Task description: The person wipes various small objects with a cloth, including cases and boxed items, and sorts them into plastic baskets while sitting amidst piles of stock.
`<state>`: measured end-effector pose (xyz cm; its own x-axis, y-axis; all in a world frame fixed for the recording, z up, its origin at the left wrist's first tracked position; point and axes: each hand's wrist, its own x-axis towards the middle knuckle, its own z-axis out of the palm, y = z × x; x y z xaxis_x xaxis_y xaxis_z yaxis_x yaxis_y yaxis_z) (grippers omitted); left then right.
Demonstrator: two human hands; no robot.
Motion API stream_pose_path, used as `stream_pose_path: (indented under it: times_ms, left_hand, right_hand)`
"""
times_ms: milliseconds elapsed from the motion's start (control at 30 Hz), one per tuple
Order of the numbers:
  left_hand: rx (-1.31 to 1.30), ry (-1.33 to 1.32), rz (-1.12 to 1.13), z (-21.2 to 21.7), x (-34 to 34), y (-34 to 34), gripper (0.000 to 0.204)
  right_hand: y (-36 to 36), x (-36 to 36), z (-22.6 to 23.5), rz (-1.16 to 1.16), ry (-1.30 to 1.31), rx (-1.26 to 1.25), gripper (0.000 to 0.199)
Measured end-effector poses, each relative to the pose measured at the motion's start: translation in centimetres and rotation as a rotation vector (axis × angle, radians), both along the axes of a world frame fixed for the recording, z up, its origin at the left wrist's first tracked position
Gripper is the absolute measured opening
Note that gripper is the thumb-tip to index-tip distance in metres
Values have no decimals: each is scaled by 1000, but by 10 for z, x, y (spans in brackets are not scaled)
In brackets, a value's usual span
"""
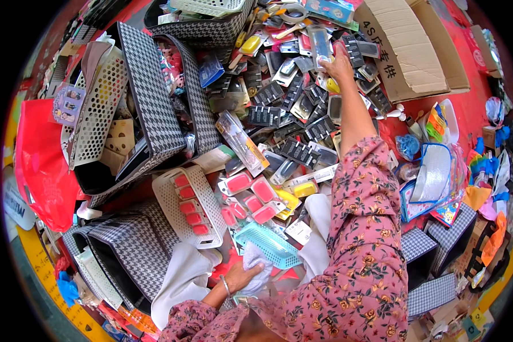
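Seemingly pinching a clear plastic case (320, 42) by one end in the right hand (339, 67), likely for easy reach; bunching grey cloth (263, 275) inside curled fingers of the left hand (240, 278).

An open brown cardboard box (407, 54) sits at the upper right. At the left, a bright red plastic bag (45, 165) lies beside a houndstooth bin (142, 91) holding a white perforated basket (104, 105), with a purple packet (69, 104) against it. Right of centre, a blue mesh bundle (407, 146) lies near a silvery, blue-edged pouch (431, 174), above smaller houndstooth boxes (419, 251).
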<state>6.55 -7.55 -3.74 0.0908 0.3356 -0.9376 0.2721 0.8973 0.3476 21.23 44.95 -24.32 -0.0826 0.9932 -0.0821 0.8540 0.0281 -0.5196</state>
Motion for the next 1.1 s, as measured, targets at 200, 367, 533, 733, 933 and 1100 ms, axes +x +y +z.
stream_pose_path:
  times_ms: [200, 367, 533, 733, 933, 1100]
  left_hand:
    - [-52, -17, 31, -12, -3, -2, 50]
    - [-22, 16, 26, -10, -6, -1, 46]
    - [-64, 14, 20, -1, -6, 2, 50]
    - [-42, -3, 29, -1, -7, 1, 45]
    - [-58, -21, 33, -1, -9, 7, 52]
    - [-83, -40, 41, 3, -12, 19, 51]
  right_hand:
    - [-5, -39, -4, 18, -330, -65, 64]
    - [-15, -40, 3, 261, -438, -15, 59]
    - [-61, -33, 42, 654, -279, -326, 67]
    - [-71, -27, 23, 704, 191, -485, 26]
    - [6, -36, -12, -273, 872, -441, 32]
    - [18, -63, -4, -561, 1176, -685, 49]
